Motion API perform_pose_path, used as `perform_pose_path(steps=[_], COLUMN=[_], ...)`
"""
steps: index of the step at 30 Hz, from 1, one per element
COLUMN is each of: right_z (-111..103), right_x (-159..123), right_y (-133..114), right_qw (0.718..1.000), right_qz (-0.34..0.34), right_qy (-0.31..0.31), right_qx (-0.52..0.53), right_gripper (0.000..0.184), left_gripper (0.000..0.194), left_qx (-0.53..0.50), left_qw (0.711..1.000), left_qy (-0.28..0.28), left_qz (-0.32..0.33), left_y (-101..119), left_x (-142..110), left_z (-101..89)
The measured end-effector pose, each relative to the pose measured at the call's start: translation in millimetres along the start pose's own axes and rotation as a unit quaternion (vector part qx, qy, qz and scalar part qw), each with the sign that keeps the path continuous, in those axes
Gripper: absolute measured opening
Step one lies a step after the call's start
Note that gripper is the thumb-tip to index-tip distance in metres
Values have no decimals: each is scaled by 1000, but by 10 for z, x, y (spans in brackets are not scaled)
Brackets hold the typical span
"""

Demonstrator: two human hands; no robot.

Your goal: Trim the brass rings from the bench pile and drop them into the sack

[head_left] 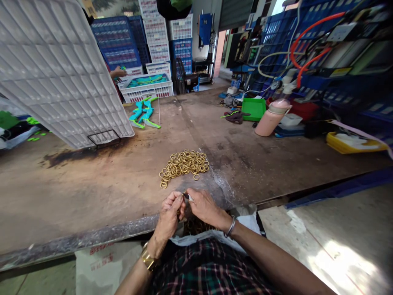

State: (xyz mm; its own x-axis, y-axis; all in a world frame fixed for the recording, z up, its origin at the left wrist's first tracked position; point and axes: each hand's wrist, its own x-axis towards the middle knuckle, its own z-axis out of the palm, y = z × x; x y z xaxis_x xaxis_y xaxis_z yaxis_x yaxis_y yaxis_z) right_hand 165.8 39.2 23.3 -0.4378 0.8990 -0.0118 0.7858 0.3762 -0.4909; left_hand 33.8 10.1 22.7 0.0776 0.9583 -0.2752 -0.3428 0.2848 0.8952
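A plaid shirt (215,268) is nearest, with an open white sack (250,221) between it and the table's near edge; brownish pieces in the sack are too shadowed to tell. From the left, a pale ribbed panel (61,69) stands tilted by a wire stand (104,138) on the table (101,184). Past the far edge, a white crate (147,93) holds teal and green pieces; another person's hand (117,73) is near it. Two teal-and-green bows (143,112) lie near that edge. At the middle of the near edge, the left hand (172,211) has thumb and fingers pressed together; what they pinch is too small to tell. A heap of gold rings (187,162) lies just beyond. The right hand (204,205) pinches a small white-and-dark tool (188,197), its tip at the left fingers. Toward the far right are a green tray (253,108), a pink bottle (270,121) and, by the right edge, a yellow tray (344,146) with something white inside.
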Motion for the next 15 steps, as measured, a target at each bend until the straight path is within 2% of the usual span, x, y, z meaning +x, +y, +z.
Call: perform_pose_path(steps=[4, 7, 11, 15], right_z=[-26, -29, -20, -26], right_x=[-7, 13, 95, 188], right_y=[-42, -32, 162, 422], right_qw=[999, 998, 994, 985], right_qz=[6, 18, 73, 142], right_qy=[-4, -24, -32, 13], right_qx=[-37, -57, -80, -97], right_gripper=[21, 22, 25, 27], left_gripper=[29, 30, 29, 29], left_qx=[79, 97, 58, -52], left_qw=[996, 995, 998, 998], left_qy=[11, 18, -15, -38], left_qz=[27, 32, 7, -25], left_y=[-8, -4, 19, 31], left_x=[-10, -40, -101, -87], left_z=[-25, -17, 32, 68])
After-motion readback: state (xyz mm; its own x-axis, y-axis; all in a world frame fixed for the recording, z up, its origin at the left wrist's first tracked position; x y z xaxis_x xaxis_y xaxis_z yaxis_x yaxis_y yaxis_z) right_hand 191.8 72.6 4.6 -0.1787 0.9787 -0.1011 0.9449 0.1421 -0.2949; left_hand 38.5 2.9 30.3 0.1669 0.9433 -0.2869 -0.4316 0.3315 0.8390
